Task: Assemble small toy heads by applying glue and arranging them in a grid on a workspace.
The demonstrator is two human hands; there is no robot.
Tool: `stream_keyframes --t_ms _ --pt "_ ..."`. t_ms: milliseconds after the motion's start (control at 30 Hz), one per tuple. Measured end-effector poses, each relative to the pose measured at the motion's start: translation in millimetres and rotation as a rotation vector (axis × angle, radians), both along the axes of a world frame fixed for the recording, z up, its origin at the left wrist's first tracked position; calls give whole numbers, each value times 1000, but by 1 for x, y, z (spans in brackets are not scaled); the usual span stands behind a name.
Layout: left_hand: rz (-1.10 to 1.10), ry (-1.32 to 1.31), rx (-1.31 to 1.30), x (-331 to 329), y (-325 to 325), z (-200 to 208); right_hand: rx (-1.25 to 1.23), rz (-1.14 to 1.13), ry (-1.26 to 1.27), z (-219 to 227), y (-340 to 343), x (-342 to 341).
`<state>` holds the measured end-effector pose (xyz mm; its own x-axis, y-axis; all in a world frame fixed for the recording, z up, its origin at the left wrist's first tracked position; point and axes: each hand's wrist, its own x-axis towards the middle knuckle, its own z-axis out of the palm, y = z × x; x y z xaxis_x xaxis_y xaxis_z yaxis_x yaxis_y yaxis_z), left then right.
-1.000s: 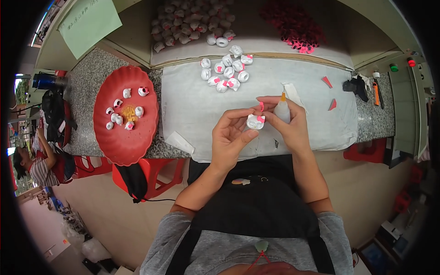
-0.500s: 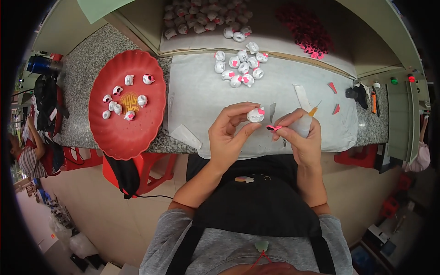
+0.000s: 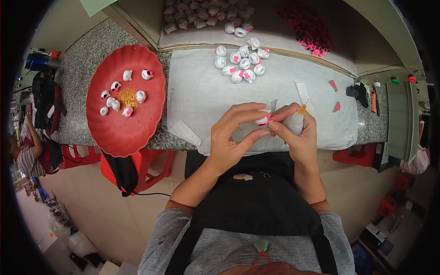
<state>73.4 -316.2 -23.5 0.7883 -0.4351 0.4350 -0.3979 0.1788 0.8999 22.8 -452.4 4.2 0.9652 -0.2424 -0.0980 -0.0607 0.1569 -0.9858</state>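
Observation:
My left hand (image 3: 233, 133) pinches a small white cat-shaped head (image 3: 261, 120) with pink on it, largely hidden by the fingers. Against it, my right hand (image 3: 303, 137) holds a small pink piece (image 3: 267, 123) between thumb and forefinger. The same hand keeps a white squeeze bottle (image 3: 294, 123) with an amber needle tip tucked in its palm, the tip pointing away from me. Both hands meet over the white sheet (image 3: 192, 105) near the counter's front edge. Beyond them lies a cluster of similar white heads (image 3: 244, 63), several with pink bows.
At left, a red scalloped plate (image 3: 142, 126) carries several white heads. A shelf at the back holds a heap of white heads (image 3: 206, 13) and a pile of pink pieces (image 3: 309, 30). Pink scraps (image 3: 337, 107) and a white strip (image 3: 303, 94) lie at right. A red stool (image 3: 146, 172) stands below.
My right hand has moved left, bringing the pink piece up against the white head. The head has been turned in my left fingers.

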Motion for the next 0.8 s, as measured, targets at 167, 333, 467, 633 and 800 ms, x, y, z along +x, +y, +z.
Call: stream_keyframes --t_ms 167,333,467,633,800 --pt "-134 540 -302 -4 -4 7 -85 -86 -67 -1 -1 -6" --pt "-227 609 -284 -7 -8 4 -34 26 -110 10 -12 -10" --pt "-215 551 -247 -14 -14 6 -12 90 -145 -2 -17 -13" --pt "-234 484 -180 -17 -29 3 125 72 -100 -10 -32 -21" --pt "-237 417 -150 -22 -36 6 48 23 -181 -17 -38 -24"
